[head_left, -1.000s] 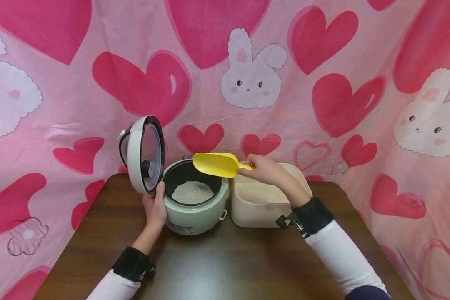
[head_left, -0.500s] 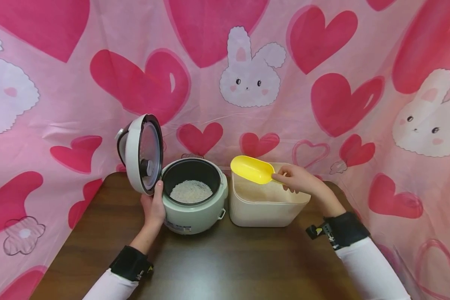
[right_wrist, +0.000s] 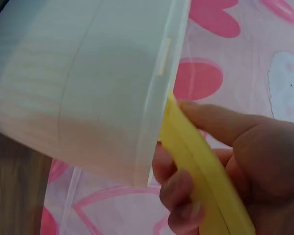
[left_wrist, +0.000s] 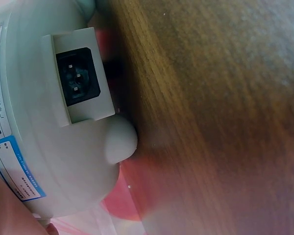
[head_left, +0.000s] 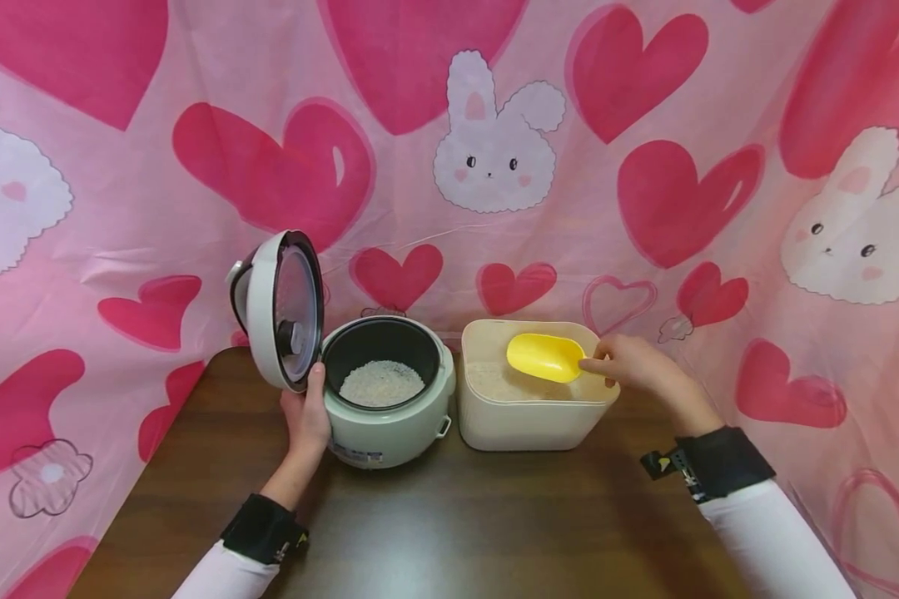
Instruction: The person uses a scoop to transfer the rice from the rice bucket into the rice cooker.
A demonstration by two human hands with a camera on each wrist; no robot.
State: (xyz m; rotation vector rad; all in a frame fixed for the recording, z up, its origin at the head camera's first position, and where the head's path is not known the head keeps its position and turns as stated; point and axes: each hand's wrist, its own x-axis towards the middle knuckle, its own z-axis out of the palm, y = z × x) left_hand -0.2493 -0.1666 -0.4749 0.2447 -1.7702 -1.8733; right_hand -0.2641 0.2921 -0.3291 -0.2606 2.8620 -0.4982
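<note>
- The right hand (head_left: 637, 363) has fingers and thumb clamped on the handle of the yellow scoop (head_left: 545, 358).
- From those fingers the scoop points left, long axis crosswise, its bowl in the mouth of the cream bin (head_left: 524, 426); contact with the grain (head_left: 487, 378) is unclear.
- The left hand (head_left: 307, 408), farther off, touches the open rice cooker (head_left: 385, 438); I can't tell its finger state.

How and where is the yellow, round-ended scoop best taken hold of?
Probably by its slim yellow handle, coming from the person's right: the handle points that way, while the scoop's wide bowl faces left, over the opening of the cream, boxy bin. The right hand grips the handle.
</note>
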